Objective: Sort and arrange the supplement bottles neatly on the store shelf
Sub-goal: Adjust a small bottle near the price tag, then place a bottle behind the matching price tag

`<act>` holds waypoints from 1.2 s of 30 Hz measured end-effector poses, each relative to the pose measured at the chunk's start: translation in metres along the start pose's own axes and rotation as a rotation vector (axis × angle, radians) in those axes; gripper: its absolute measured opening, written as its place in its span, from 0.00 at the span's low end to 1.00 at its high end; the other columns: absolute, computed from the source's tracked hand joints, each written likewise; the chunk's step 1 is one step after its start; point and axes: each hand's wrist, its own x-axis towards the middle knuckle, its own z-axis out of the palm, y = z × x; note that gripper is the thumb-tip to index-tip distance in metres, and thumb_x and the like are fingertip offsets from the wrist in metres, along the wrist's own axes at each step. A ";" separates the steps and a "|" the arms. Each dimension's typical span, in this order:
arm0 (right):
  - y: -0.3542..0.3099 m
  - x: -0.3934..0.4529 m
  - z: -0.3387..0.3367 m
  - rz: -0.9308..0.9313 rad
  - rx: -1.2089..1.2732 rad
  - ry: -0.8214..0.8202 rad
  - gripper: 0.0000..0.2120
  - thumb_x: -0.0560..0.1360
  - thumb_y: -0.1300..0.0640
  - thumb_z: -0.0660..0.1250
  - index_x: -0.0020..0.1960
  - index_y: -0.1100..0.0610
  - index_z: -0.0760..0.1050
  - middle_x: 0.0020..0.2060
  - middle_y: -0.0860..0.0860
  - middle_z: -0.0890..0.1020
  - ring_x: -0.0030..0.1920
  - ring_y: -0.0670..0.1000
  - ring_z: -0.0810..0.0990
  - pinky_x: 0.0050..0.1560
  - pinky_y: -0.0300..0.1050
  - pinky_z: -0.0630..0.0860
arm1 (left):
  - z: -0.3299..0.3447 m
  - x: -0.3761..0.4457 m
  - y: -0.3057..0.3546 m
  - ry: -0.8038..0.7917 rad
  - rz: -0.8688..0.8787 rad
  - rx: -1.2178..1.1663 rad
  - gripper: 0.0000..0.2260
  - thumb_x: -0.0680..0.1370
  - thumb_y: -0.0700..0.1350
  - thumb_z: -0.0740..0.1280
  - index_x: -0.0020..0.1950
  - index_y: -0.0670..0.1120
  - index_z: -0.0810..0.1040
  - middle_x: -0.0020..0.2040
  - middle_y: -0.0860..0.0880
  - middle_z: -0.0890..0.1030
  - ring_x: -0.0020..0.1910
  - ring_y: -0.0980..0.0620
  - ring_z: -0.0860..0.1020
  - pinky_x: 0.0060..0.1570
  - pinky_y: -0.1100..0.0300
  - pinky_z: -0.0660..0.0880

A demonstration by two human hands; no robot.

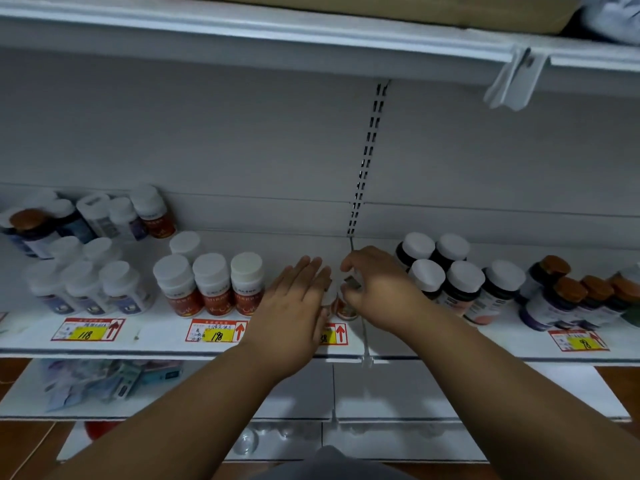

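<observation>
Left hand: the left hand (298, 299) is flat at the centre of the frame, fingers straight and together, its far edge against a small white-capped bottle (329, 299) that is mostly hidden behind it.
Right hand: the right hand (375, 284) is just right of centre, fingers curled down over the red bottle (347, 308), gripping it near the top; only the red lower part shows under the fingers.
Gap between hands: narrow, with both small bottles standing in it on the shelf (166, 336), side by side.
Red trio: three red-label bottles (211, 285) with white caps stand in a row just left of the left hand; one more white cap (185, 244) sits behind them.
Left group: pale bottles with purple labels (86, 289) stand in rows at the left edge of the frame; behind them a mixed cluster (104, 216) leans toward the back wall, one with a brown cap.
Right group: dark bottles with white caps (446, 271) stand two deep just right of the right hand; further right, brown-capped bottles (575, 299) run to the frame edge.
Price tags: red and yellow tags on the shelf lip, 118 (86, 330) at lower left, 198 (217, 331) under the red trio, another (334, 334) half covered by the left wrist, a fourth (581, 341) at right.
Below: a lower shelf (398, 393) holds flat packets (104, 379) at left.
</observation>
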 end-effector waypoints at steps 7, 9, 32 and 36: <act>-0.075 0.030 -0.026 -0.155 0.169 0.214 0.09 0.75 0.57 0.67 0.55 0.54 0.76 0.48 0.43 0.72 0.50 0.40 0.68 0.45 0.29 0.63 | -0.070 -0.018 -0.026 0.371 -0.155 -0.235 0.14 0.75 0.42 0.60 0.59 0.44 0.76 0.55 0.46 0.78 0.54 0.48 0.73 0.55 0.56 0.68; -0.109 0.041 -0.023 -0.196 0.205 0.238 0.08 0.75 0.56 0.68 0.54 0.53 0.76 0.47 0.42 0.72 0.47 0.36 0.66 0.45 0.22 0.62 | -0.083 -0.031 -0.049 0.421 -0.231 -0.221 0.13 0.75 0.43 0.58 0.57 0.44 0.76 0.52 0.47 0.79 0.51 0.48 0.74 0.52 0.56 0.68; -0.296 0.247 0.136 0.141 -0.064 -0.137 0.27 0.75 0.53 0.68 0.70 0.58 0.66 0.66 0.60 0.68 0.62 0.60 0.72 0.57 0.47 0.71 | -0.140 -0.101 -0.317 0.254 -0.254 -0.299 0.14 0.75 0.49 0.59 0.54 0.45 0.78 0.47 0.47 0.78 0.46 0.45 0.76 0.43 0.54 0.74; -0.292 0.261 0.156 0.174 -0.079 -0.101 0.20 0.71 0.58 0.70 0.60 0.61 0.69 0.58 0.60 0.71 0.55 0.61 0.75 0.49 0.47 0.71 | -0.142 -0.099 -0.325 0.188 -0.221 -0.289 0.13 0.75 0.49 0.60 0.55 0.45 0.78 0.49 0.47 0.78 0.49 0.46 0.74 0.47 0.55 0.71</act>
